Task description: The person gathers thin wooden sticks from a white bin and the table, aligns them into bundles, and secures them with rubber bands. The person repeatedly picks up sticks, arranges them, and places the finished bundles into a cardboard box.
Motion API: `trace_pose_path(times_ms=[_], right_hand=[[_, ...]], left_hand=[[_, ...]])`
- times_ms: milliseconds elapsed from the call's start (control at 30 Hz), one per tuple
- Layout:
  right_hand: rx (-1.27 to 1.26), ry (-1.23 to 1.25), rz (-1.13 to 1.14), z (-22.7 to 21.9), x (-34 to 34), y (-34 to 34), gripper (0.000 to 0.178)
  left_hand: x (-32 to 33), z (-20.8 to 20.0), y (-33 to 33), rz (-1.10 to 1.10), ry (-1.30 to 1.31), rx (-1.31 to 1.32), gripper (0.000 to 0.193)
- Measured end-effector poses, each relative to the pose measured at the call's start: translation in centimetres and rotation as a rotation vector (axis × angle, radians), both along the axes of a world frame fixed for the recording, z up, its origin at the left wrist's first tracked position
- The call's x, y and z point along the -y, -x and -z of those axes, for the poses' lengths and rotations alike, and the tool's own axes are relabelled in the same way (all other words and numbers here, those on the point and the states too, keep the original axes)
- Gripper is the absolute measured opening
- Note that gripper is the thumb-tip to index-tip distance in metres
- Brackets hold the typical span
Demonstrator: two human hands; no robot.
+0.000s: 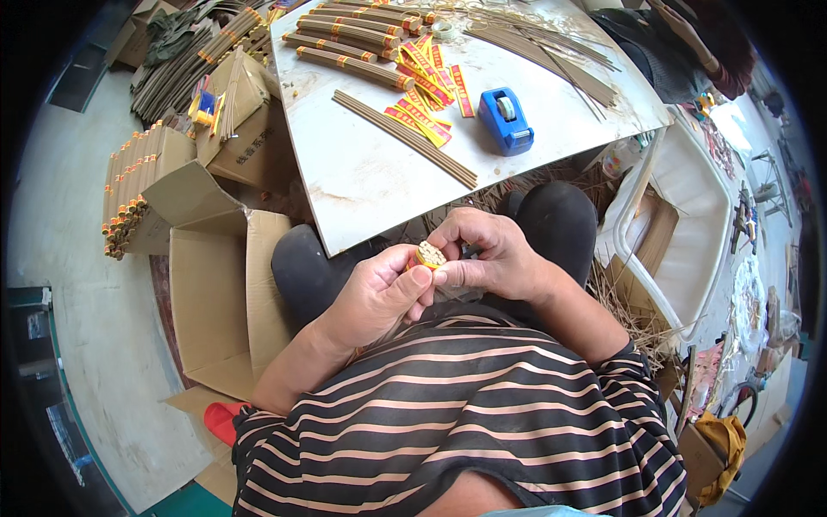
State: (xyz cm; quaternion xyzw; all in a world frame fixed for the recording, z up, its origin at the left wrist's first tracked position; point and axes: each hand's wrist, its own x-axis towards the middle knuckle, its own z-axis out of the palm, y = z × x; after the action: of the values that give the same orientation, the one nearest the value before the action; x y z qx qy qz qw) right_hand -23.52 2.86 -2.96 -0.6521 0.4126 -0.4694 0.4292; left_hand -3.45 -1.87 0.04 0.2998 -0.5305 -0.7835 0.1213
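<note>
Bundle [430, 253] of thin sticks, cut ends facing up, right here over the lap, just in front of the striped shirt [448, 388]! The left hand [383, 284] has its fingers curled around it, thumb along the side, and the right hand [487, 250] closes in opposite, thumb and fingers pinching at the red-and-yellow band [424, 261] near the top. Beside the left knee, an open cardboard box [211, 297]. Up to the white table [332, 185]: a row of loose sticks [405, 138] slants near the edge, the blue tape dispenser [506, 125] standing to its right. Beyond, scattered red-and-yellow labels [463, 90], then banded bundles [349, 65] piled side by side.
</note>
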Motion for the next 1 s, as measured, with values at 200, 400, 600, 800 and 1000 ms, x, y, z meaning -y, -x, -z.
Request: trace_pose_path(times_ms=[200, 400, 600, 800, 1000], right_hand=[[0.184, -0.226, 0.663, 2.2, 5.3, 8.3, 0.030], [-0.216, -0.672, 0.694, 5.4, 9.7, 14.7, 0.033], [-0.137, -0.784, 0.609, 5.2, 10.5, 15.1, 0.028], [0.171, -0.721, 0.627, 5.7, 9.3, 14.2, 0.017], [0.437, -0.568, 0.685, 5.6, 6.7, 12.7, 0.015]], left_hand=[[3.6, -0.1, 2.7, -0.152, 0.203, 0.022, 0.030], [9.6, -1.2, 10.0, -0.089, 0.143, -0.084, 0.028], [15.2, 3.2, 17.3, -0.014, -0.050, -0.131, 0.022], [18.2, 6.9, 21.5, 0.014, -0.163, -0.013, 0.021], [18.1, 7.4, 21.8, 0.001, -0.121, 0.042, 0.023]])
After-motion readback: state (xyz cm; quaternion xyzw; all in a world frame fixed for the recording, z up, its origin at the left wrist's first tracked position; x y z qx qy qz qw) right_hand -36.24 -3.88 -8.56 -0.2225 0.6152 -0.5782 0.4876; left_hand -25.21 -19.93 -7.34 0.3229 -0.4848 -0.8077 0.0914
